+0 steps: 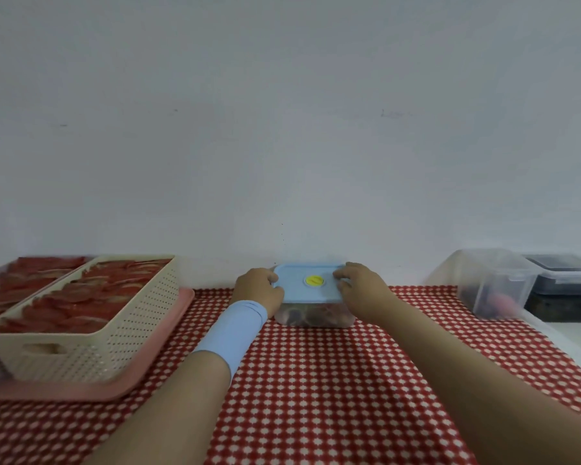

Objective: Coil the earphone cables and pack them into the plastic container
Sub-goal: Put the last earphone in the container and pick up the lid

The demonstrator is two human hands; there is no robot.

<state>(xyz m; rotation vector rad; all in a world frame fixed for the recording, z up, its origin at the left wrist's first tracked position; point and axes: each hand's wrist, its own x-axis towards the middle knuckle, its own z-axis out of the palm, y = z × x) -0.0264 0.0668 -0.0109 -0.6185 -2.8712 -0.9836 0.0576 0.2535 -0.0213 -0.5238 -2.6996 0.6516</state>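
A clear plastic container (pixel 316 317) stands at the far middle of the red checked cloth, against the wall. A light blue lid (pixel 302 292) with a yellow round valve (pixel 314 280) sits on top of it. Dark and reddish contents show dimly through its wall; I cannot tell if they are cables. My left hand (pixel 260 288), with a blue wristband behind it, grips the lid's left edge. My right hand (pixel 358 283) holds the lid's right edge, fingers curled over the top.
A cream perforated basket (pixel 91 340) of red items sits on a pink tray (pixel 81 391) at the left, with a second container of red items behind it. At the right stand a clear bin (pixel 493 286) and a dark lidded box (pixel 564 273). The cloth's right edge runs diagonally.
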